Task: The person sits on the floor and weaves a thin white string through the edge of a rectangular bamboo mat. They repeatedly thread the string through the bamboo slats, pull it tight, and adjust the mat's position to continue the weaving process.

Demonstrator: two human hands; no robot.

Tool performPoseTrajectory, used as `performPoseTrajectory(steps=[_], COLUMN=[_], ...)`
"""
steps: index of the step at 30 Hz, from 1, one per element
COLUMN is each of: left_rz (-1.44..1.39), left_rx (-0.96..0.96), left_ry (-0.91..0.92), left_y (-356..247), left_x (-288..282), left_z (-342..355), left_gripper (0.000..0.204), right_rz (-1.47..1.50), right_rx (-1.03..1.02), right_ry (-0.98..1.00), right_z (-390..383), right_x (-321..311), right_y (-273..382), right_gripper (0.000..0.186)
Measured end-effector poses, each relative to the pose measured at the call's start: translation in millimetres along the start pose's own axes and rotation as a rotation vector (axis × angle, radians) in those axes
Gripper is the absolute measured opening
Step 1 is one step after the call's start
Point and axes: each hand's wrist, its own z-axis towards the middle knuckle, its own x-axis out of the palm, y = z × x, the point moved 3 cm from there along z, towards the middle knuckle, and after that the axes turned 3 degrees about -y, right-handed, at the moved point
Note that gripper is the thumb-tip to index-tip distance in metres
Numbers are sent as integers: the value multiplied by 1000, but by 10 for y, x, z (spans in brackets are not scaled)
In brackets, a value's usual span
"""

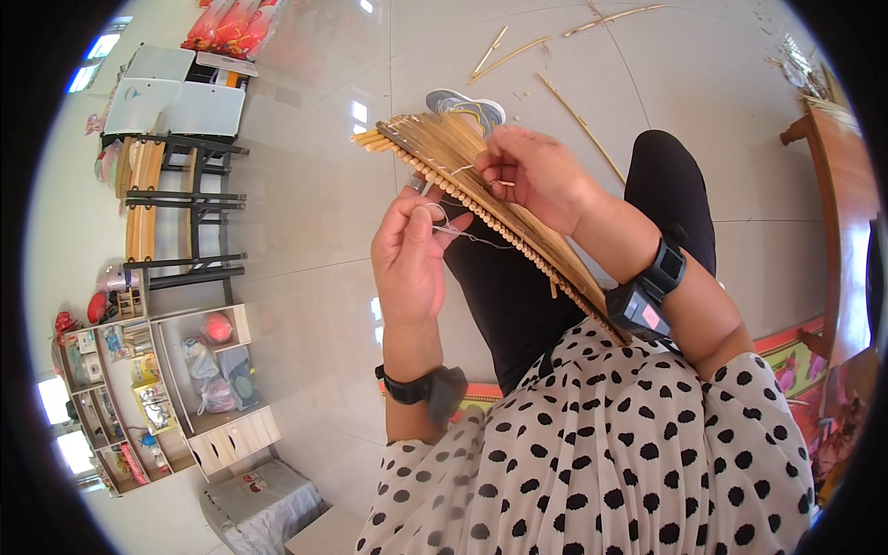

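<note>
A panel of straw-coloured stalks (546,242) lies slanted across my lap, its row of round cut ends facing left. At the panel's left edge is my left hand (412,242), with thumb and fingers closed on a white string (481,241) that loops near the thumb and trails along the cut ends. A silvery band shows on one of its fingers. My right hand (541,176) is over the upper side of the panel, its fingers pinched on a short length of the string that leads towards the stalks. The fingertips are partly hidden.
Loose stalks (581,125) lie on the tiled floor ahead, near a grey shoe (467,106). A wooden table (842,222) stands at the right. Along the left are black-legged folded furniture (190,199), shelves with odds and ends (120,407), and pale boxes (203,109).
</note>
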Motion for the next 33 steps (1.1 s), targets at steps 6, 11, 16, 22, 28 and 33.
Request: performPoseTrajectory(steps=[6, 11, 16, 22, 28, 33], left_rz=[83, 118, 88, 74, -26, -95], left_rx=[-19, -14, -38, -53, -98, -120], left_ry=[22, 2, -7, -28, -11, 19], left_y=[6, 17, 48, 52, 145, 165], left_x=[-17, -19, -104, -76, -76, -47], left_z=[11, 17, 55, 83, 69, 48], left_gripper=[15, 15, 16, 15, 12, 12], right_rz=[-117, -554, -913, -1008, -1062, -1113], right_rx=[-90, -235, -316, -421, -418, -443], right_ry=[-141, -28, -1, -45, 3, -86], right_z=[-70, -185, -204, -195, -157, -252], right_x=[-120, -115, -109, -57, -32, 59], right_y=[-8, -52, -227, -232, -260, -250], right_gripper=[18, 30, 56, 58, 59, 55])
